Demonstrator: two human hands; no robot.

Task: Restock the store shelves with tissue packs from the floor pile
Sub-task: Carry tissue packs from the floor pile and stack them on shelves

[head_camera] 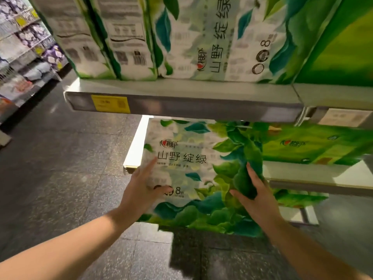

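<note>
A large tissue pack, white with green leaves and dark lettering, stands with its front face toward me on the lower shelf, overhanging the shelf's front edge. My left hand lies flat against its left front, fingers straight. My right hand touches its right side, fingers along the dark green print. On the upper shelf stand several packs of the same kind, some turned sideways.
Bright green packs fill the lower shelf to the right. A yellow price tag sits on the upper shelf's rail. Dark speckled floor tiles stretch to the left, and another shelving unit with purple and grey packs stands far left.
</note>
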